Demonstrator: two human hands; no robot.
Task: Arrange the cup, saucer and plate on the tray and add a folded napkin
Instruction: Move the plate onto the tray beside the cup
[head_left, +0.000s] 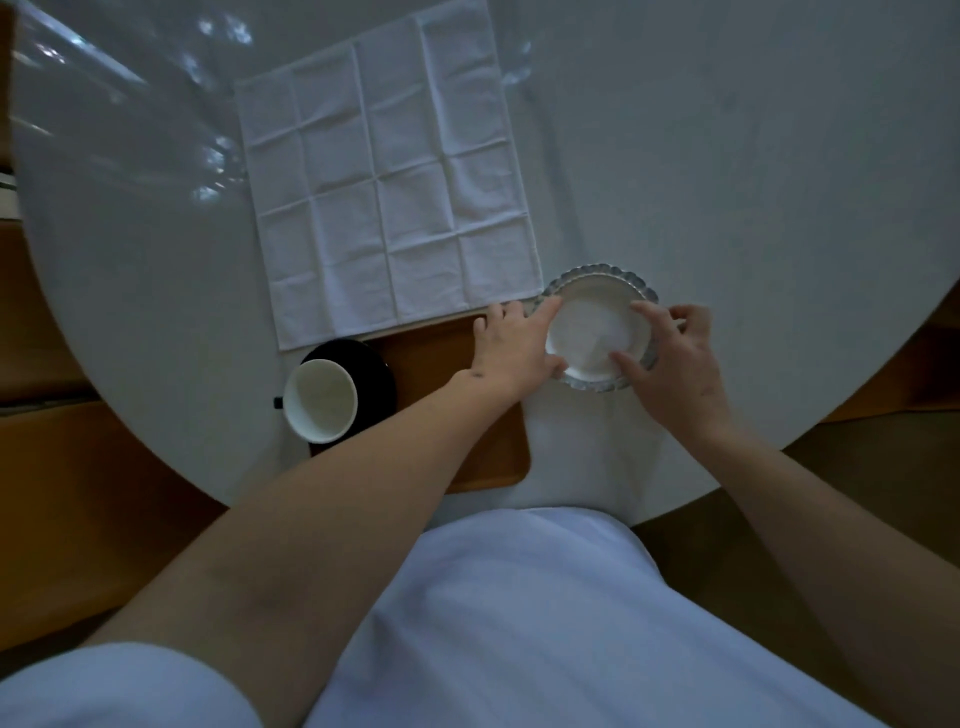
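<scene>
A small white plate (597, 325) with a scalloped grey rim sits on the table just off the right end of the brown wooden tray (431, 353). My left hand (511, 348) grips its left edge and my right hand (670, 358) grips its right edge. At the tray's left end a white cup (320, 400) stands on a black saucer (371, 364). A white napkin (384, 182) lies unfolded and creased beyond the tray, its near edge overlapping the tray's far side. My left forearm crosses over the tray and hides part of it.
The round white table (727, 156) curves close to my body, its edge running along the right and left. Wooden flooring (78, 493) shows beyond the table's left edge. My light-coloured clothing fills the bottom of the view.
</scene>
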